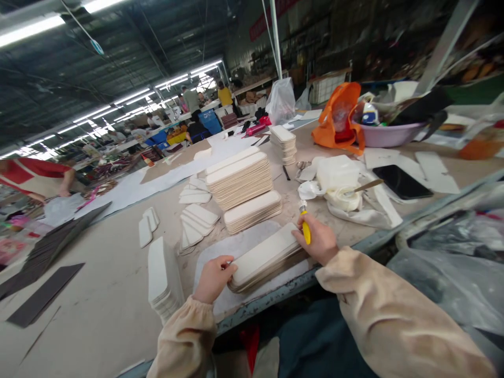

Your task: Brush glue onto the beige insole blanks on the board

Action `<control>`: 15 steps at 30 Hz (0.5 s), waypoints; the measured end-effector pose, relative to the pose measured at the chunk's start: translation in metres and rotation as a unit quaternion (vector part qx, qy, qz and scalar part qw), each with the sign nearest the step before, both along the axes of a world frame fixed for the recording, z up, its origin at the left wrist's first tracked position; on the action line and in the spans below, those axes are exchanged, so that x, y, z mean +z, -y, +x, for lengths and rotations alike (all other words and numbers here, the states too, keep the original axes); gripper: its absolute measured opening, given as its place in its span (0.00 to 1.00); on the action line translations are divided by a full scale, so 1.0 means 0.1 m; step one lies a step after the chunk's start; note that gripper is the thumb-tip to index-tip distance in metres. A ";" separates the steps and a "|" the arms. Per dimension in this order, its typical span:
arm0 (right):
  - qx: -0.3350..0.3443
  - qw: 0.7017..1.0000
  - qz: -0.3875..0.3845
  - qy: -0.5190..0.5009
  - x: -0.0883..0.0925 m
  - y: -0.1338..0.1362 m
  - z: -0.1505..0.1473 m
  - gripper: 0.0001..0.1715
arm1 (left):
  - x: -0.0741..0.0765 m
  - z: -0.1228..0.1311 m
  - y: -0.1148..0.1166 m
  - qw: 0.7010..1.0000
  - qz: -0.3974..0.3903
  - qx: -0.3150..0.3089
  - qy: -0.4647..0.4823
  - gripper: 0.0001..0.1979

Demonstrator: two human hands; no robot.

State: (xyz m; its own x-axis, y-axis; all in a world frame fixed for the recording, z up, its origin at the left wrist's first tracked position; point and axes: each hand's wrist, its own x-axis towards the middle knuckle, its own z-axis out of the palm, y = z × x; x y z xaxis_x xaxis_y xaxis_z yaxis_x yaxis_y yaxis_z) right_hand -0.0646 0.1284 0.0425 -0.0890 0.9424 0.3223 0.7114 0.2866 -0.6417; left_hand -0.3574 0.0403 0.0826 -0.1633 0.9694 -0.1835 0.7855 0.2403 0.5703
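Observation:
Directly in front of me lies a stack of long white rounded-end pieces (pixel 265 254), resting on a pale sheet at the table's near edge. My left hand (pixel 216 277) is closed at the stack's left end, thumb and fingers pinching the edge of the top piece. A small tool with a yellow handle and a metal tip (pixel 306 227) is gripped in my right hand (pixel 321 239), its tip pointing away from me. That hand also touches the stack's right end. What the tip is for does not show.
Behind stand a taller stack (pixel 240 181) and a lower stack (pixel 254 211) of similar pieces. Fanned pieces (pixel 199 220) lie to their left. At right are a white tub (pixel 338 172), a phone (pixel 401 181), an orange bag (pixel 336 118) and a purple basin (pixel 389 135). People work farther off.

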 end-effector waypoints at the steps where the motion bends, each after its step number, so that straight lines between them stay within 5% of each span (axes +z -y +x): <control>1: 0.000 1.000 -0.002 0.004 0.01 0.00 0.00 0.10 | 0.00 -0.01 0.00 1.000 0.002 -0.006 -0.009 0.17; 15: -0.005 1.000 -0.026 -0.016 -0.02 0.02 -0.04 0.15 | 0.01 -0.03 -0.02 0.999 0.034 -0.025 -0.026 0.13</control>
State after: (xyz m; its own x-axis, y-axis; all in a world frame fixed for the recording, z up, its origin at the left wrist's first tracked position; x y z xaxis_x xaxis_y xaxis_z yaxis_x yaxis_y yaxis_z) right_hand -0.0684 0.1265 0.0405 -0.0703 0.9590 0.2744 0.6933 0.2447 -0.6778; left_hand -0.3599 0.0421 0.0837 -0.1217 0.9866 -0.1085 0.8250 0.1613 0.5416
